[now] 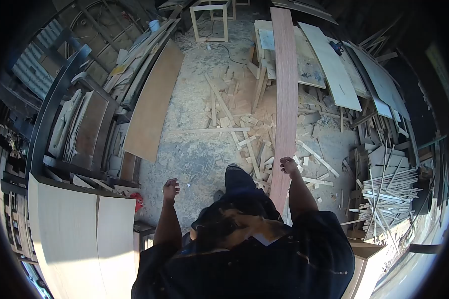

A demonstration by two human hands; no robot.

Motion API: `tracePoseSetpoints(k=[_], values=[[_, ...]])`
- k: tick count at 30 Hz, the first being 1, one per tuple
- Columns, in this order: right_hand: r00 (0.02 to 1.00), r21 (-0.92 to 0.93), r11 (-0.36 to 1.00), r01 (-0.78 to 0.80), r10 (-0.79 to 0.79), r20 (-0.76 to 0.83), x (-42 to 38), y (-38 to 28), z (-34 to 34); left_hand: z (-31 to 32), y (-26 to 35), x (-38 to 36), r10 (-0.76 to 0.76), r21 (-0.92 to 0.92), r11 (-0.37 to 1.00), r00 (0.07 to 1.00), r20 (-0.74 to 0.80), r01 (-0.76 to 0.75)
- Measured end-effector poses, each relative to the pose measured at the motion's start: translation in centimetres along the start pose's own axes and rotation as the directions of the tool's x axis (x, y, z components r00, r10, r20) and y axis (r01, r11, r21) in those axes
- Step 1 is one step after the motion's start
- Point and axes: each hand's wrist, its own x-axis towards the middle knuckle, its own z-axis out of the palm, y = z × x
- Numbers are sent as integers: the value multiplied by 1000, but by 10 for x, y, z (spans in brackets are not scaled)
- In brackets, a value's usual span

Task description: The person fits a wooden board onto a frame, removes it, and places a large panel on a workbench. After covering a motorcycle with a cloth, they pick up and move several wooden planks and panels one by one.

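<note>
My left hand [171,188] is out at my left side above the floor, its fingers curled in with nothing showing in them. My right hand [288,165], fingers also curled, overlaps a long reddish plank [285,74] in this view. That plank stretches from beside my right hip across a cluttered bench [310,74] and beyond it. One of my shoes [232,167] shows ahead of my body. Wood offcuts [244,129] lie strewn over the floor between my feet and the bench.
A large brown sheet [154,104] leans at left by stacked boards. Pale panels [80,229] stand near my left. A pile of thin strips [389,199] is at right. Farther ahead stand a wooden frame [209,25] and a cable [229,52]. A blue tool [337,47] rests on boards.
</note>
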Motion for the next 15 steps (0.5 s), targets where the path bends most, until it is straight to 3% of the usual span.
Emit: tracePoseSetpoints(k=[1,4,7,11,13,15], values=[[1000,11,1000,-15,15,-11,9,-4,2,7,27,22,93,26,995,994,60,-95],[995,82,996,-36,43,-85,53,-32,-1,35,96,71,151,4,988,974,169,-154],[974,131,990,-58,85,-208,117,-61,-19,62,152,110,124,35,990,967,221,-135],[928,159,986,43,20,-373,232,-99,-52,72,203,181,85,120,986,962,259,-120],[867,-196,981,-6,-93,-489,301,-93,-73,55,214,231,-107,239,969,974,200,58],[822,-268,961,-66,-100,-561,307,-138,-86,47,236,250,-211,447,885,967,143,127]])
